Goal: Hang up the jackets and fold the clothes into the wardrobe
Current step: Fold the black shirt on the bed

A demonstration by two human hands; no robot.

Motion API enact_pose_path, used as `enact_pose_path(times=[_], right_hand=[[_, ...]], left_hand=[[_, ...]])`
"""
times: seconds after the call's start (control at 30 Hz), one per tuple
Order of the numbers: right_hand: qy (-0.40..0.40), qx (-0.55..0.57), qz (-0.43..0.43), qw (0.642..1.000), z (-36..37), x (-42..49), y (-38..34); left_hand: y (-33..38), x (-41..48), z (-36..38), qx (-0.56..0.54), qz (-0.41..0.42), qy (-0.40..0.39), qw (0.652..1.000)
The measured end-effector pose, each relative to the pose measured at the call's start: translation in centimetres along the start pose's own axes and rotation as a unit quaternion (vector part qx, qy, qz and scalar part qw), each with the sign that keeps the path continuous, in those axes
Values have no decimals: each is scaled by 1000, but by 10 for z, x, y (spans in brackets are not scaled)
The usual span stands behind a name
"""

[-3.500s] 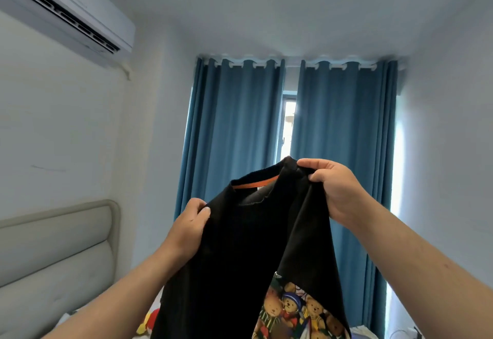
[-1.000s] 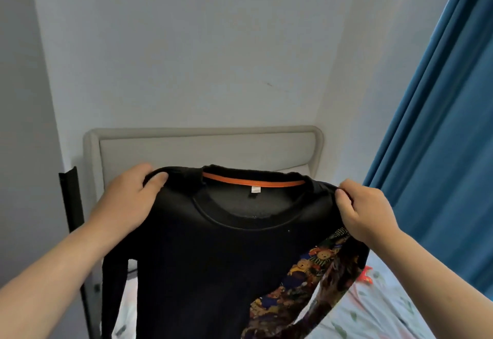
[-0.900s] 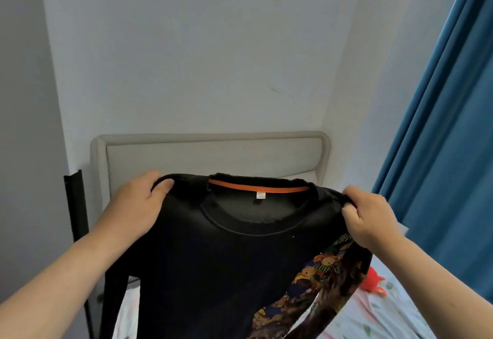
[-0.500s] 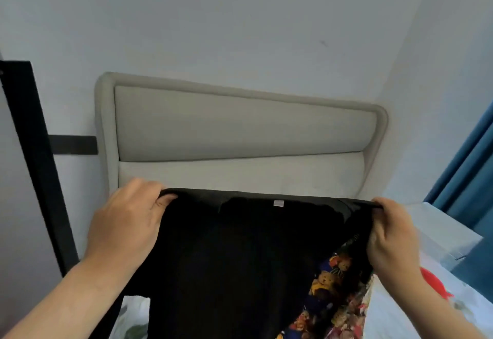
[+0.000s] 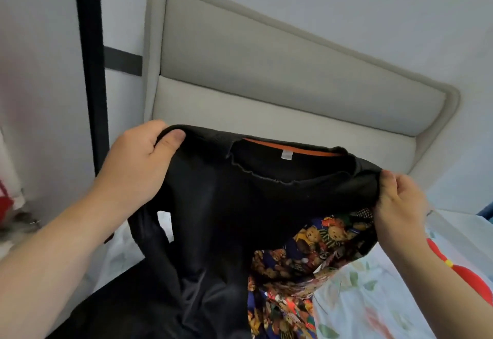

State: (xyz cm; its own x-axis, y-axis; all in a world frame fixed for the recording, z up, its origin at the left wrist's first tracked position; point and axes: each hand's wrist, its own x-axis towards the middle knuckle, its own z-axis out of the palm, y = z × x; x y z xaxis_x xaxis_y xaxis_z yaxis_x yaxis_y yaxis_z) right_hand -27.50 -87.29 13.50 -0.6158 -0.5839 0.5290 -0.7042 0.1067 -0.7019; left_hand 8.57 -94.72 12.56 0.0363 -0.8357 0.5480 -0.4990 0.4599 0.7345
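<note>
Between the two hands, above the head end of the bed, hangs the black sweatshirt. It is held up by its shoulders, and its collar gapes toward the camera. The white label shows inside the back of the neck, so the front probably faces the person.

The shoulder line runs from about 10 o'clock down to 4 o'clock. The left end is higher and the cloth between the ends is slack rather than taut. The body falls toward 6 o'clock and its lower part is already heaped on the bed. The teddy-bear sleeve dangles at 5 o'clock under the right shoulder.

The left grip is closed over the left shoulder, thumb on the near face and fingers hidden behind. The right grip pinches the other shoulder seam between thumb and curled fingers, lower and further out.

Laying the garment flat for folding turns on that hanging axis, as I judge it. The shoulders must travel toward 12 o'clock while the hem stays near, and neither grip is clearly nearer the mattress.

Beyond lies the bed with its floral sheet. The padded headboard stands at 12 o'clock, a black post at 10 o'clock, and a red object I cannot identify lies at 4 o'clock.
</note>
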Motion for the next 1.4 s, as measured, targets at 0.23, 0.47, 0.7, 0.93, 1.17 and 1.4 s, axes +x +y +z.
enact_pose_path(times=[0.23,0.47,0.7,0.93,1.17,1.4], right_hand=[[-89,113,-59,988,-75,-38,8],[-88,107,-116,984,-172,-21,-17],[-6,93,-214,972,-268,-7,-47],[39,51,-231,971,-316,13,-55],[-82,-65,-139,985,-255,28,18],[-207,-194,12,959,-128,3,125]], left_hand=[[52,-70,-32,-12,-37,17,999],[148,-81,-61,38,29,79,996],[223,-64,-101,111,112,125,980],[275,-47,-96,215,135,111,961],[230,-42,-14,302,78,-26,950],[103,-68,99,286,-46,-76,954]])
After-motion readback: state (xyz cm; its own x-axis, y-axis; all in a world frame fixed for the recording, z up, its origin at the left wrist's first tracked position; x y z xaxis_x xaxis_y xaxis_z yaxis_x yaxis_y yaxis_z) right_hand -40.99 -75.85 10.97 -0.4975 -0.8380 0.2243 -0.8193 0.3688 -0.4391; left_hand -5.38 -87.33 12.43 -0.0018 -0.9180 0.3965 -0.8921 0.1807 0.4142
